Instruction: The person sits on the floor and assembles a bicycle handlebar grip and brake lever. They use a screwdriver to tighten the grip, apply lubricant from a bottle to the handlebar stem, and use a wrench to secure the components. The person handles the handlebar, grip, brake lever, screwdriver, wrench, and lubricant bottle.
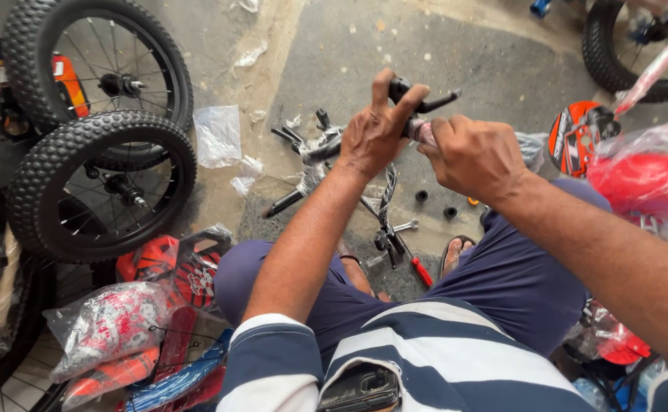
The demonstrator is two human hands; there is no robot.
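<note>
My left hand (376, 130) grips a black brake lever (418, 98) mounted on a plastic-wrapped handlebar, with fingers spread over the top. My right hand (475, 156) is closed around the handlebar's pinkish wrapped grip (422, 131) just to the right. Both hands are held above my knees, over the concrete floor. The black handlebar stem (315, 149) hangs down to the left of my left hand.
Two black knobby bicycle wheels (101, 183) stand at the left. A red-handled screwdriver (419, 268), a spanner (404, 226) and small black parts (435, 204) lie on the floor between my legs. Wrapped red parts (639, 179) sit at the right, bagged parts (120, 328) at lower left.
</note>
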